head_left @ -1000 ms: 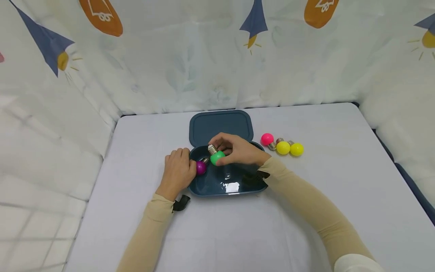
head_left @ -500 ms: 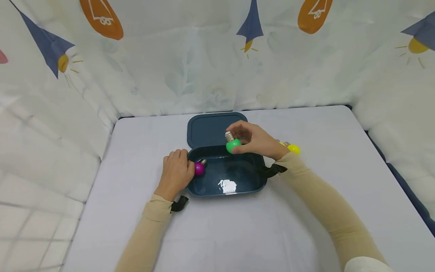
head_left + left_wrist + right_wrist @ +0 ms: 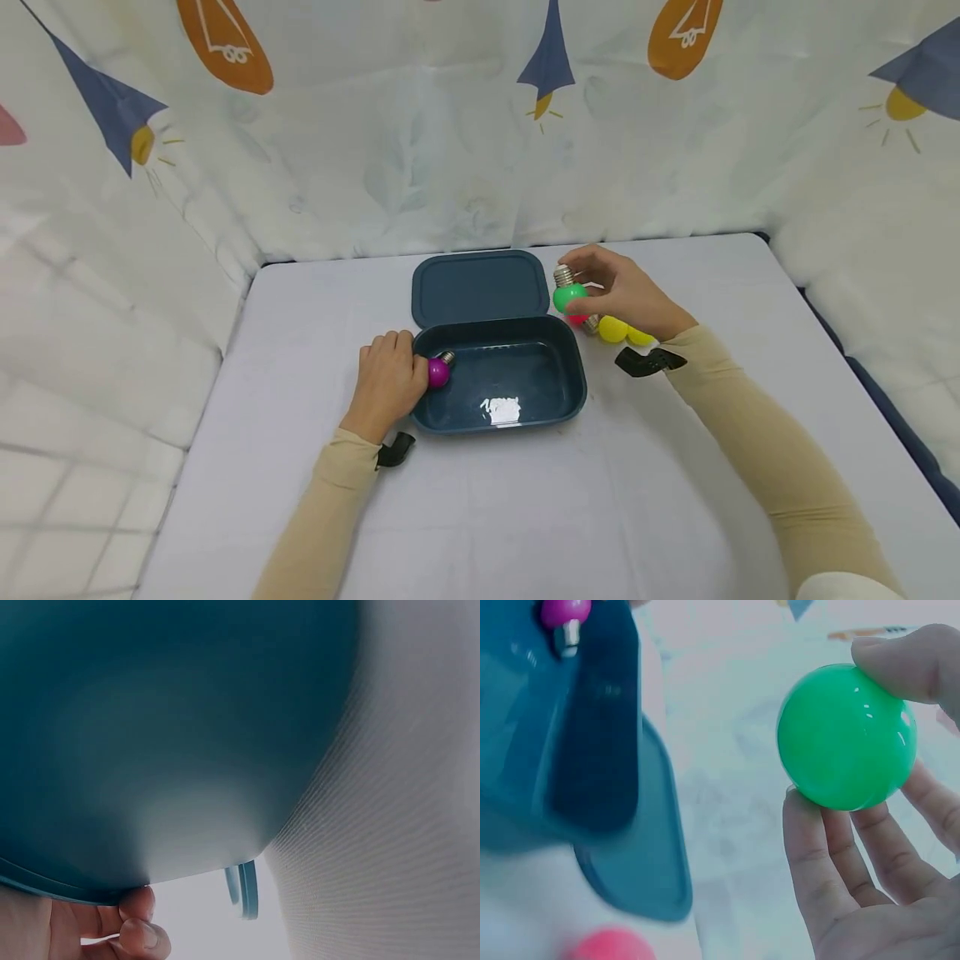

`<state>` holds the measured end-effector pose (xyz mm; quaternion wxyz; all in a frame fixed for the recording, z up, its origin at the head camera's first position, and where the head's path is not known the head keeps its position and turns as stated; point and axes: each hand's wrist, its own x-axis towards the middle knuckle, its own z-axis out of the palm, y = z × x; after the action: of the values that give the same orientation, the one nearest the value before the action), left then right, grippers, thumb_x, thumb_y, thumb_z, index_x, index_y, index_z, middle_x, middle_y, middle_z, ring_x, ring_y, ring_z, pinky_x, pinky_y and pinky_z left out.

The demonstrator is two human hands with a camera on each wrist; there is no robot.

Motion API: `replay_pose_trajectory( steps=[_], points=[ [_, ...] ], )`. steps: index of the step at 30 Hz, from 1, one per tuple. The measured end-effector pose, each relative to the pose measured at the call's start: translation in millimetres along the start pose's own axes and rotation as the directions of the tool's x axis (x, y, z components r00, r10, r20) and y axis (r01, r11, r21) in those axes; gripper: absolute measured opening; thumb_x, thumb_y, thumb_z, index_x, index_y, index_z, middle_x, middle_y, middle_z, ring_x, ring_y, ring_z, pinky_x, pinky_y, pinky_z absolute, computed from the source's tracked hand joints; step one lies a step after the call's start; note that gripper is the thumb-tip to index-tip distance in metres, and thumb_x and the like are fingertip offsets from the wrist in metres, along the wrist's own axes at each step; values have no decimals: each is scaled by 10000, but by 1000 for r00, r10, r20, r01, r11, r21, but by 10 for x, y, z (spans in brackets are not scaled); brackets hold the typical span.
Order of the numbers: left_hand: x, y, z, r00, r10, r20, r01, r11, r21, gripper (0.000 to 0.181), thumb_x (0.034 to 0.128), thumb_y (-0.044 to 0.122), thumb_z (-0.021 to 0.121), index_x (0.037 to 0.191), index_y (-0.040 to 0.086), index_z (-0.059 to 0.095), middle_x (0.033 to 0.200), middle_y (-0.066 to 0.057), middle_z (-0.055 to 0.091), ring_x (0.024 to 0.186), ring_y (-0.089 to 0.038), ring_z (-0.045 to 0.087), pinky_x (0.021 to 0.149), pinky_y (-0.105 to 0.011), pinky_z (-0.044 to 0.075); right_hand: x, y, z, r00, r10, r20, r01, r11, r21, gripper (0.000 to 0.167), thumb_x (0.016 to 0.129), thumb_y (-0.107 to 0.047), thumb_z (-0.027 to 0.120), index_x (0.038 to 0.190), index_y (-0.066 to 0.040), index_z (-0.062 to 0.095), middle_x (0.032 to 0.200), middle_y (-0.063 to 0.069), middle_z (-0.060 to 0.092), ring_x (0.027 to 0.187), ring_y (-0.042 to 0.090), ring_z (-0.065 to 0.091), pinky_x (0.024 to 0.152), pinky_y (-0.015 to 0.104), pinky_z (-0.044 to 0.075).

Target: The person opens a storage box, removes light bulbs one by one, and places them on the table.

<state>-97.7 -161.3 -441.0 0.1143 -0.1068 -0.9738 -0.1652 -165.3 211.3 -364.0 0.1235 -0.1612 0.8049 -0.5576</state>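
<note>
My right hand (image 3: 628, 293) pinches a green light bulb (image 3: 568, 297) above the table, to the right of the lid, with its metal screw base upward. In the right wrist view the green globe (image 3: 847, 739) sits between thumb and fingertips. My left hand (image 3: 390, 382) grips the left rim of a dark blue container (image 3: 517, 379), its thumb over the edge. A purple bulb (image 3: 438, 372) lies inside the container beside that thumb. The left wrist view shows the container's outer wall (image 3: 187, 750) and curled fingers (image 3: 139, 937) at its rim.
Behind the container lies its flat blue lid (image 3: 480, 287). A pink bulb (image 3: 576, 320) and yellow bulbs (image 3: 612, 330) lie to the right on the white table (image 3: 480, 517), partly hidden by my right hand. Patterned white cloth (image 3: 450, 167) hangs behind.
My right hand has carried the green bulb from over the container rightward and away from me, out past the container's right side. The left hand stays at the rim; the purple bulb stays by it.
</note>
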Motion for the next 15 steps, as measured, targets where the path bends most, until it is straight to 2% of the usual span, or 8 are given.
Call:
replay_pose_trajectory(
  steps=[7, 15],
  points=[
    [6, -3, 14, 1000, -2, 3, 2, 1000, -4, 175, 929, 170, 493, 889, 6, 538, 796, -142, 530, 769, -329, 488, 736, -442, 365, -150, 118, -304, 997, 44, -68, -48, 997, -53, 554, 902, -145, 779, 1401, -175, 540, 1349, -20, 596, 1223, 183, 597, 939, 212, 552],
    [3, -8, 21, 1000, -3, -2, 3, 1000, -1, 169, 927, 164, 494, 879, 7, 534, 792, -144, 527, 768, -333, 493, 737, -453, 378, -270, 234, -593, 988, 68, -139, -81, 993, -87, 580, 923, -195, 769, 1446, -206, 518, 1298, -61, 597, 1181, 161, 599, 891, 183, 554]
  ],
)
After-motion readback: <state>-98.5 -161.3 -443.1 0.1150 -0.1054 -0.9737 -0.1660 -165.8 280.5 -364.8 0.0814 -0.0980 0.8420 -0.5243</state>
